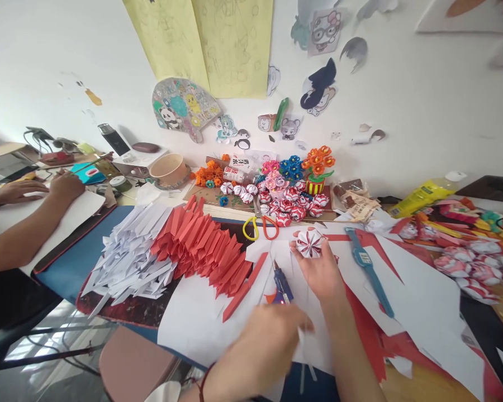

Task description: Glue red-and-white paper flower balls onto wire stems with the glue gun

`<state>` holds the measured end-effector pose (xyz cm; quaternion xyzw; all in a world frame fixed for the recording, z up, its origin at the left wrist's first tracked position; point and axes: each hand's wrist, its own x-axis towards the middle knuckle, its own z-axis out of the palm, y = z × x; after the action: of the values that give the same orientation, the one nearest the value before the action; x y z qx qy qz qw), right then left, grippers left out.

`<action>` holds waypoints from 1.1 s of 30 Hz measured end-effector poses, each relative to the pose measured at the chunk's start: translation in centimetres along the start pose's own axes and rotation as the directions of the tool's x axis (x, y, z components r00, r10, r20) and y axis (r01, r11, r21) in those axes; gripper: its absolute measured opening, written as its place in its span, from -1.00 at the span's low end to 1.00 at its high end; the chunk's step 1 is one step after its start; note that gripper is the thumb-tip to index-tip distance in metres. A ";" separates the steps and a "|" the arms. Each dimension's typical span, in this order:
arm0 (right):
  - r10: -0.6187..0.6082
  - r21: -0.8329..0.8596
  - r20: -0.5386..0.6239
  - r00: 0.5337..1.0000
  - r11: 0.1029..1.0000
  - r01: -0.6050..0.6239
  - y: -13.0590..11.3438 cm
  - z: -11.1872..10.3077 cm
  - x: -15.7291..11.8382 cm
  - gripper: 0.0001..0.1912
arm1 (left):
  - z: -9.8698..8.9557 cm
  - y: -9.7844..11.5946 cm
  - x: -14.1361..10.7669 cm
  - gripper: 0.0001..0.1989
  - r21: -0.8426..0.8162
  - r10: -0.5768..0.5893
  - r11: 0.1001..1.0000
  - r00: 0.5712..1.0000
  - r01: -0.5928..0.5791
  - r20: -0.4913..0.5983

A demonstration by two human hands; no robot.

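Note:
A red-and-white folded paper flower [309,243] rests in the upturned fingers of my right hand [322,271], which are curled around its sides. My left hand [268,340] is smeared by motion in the lower middle, so its fingers and anything in them are unclear. Just beyond it lies a blue glue gun [282,286], its nozzle pointing away from me and its rear hidden by that hand. Red folded paper strips [205,243] are piled to the left, with white folded strips [129,251] beside them. White paper sheets [193,318] lie under both hands.
Scissors [260,226] with yellow and orange handles lie behind the glue gun. Finished paper flowers [291,206] cluster at the back. A blue watch [366,265] and more paper flowers [473,262] are on the right. Another person's hands [62,187] rest on paper at the left.

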<state>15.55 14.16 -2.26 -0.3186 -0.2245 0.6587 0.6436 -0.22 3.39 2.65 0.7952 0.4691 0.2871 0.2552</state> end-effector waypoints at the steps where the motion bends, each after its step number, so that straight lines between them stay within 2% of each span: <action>1: -0.006 0.019 0.003 1.000 1.000 0.006 0.1 0.2 -0.1 -0.65 | 0.1 -0.3 0.6 -0.85 0.004 -0.045 0.999 0.998 0.046 -0.047; 2: -0.008 0.039 0.012 1.000 0.999 0.007 0.1 0.4 -0.3 -0.64 | 0.2 -0.5 1.4 -0.83 0.012 -0.097 0.995 0.988 0.100 -0.121; 4: 0.003 0.074 0.037 0.999 0.997 -0.005 0.2 0.8 -0.6 -0.64 | 0.5 -0.9 2.9 -0.85 0.022 -0.172 0.982 0.938 0.187 -0.300; 6: 0.023 0.090 0.052 0.998 0.996 -0.028 0.2 1.2 -1.0 -0.67 | 0.8 -1.0 4.1 -0.87 0.002 -0.165 0.983 0.897 0.181 -0.409; 8: 0.033 0.093 0.055 0.998 0.995 -0.039 0.2 1.6 -1.3 -0.68 | 1.0 -0.8 4.9 -0.89 -0.040 -0.150 0.988 0.877 0.148 -0.456; 13: 0.035 0.079 0.079 0.996 0.996 -0.041 0.4 1.8 -1.8 -0.63 | 1.5 -0.4 5.8 -0.89 -0.092 -0.128 0.991 0.847 0.094 -0.516; 22: 0.025 0.108 0.141 0.990 0.993 -0.040 0.9 1.7 -2.4 -0.61 | 1.6 -1.1 6.3 -0.88 -0.146 -0.125 0.988 0.835 0.054 -0.535; 33: 0.018 0.083 0.167 0.986 0.996 -0.032 0.8 1.5 -2.5 -0.56 | 1.2 -1.6 5.9 -0.88 -0.132 -0.098 0.991 0.850 0.034 -0.517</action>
<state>13.79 11.76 -1.44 -0.2375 -0.2450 0.7001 0.6273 1.98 9.14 2.03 0.6544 0.5301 0.5103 0.1744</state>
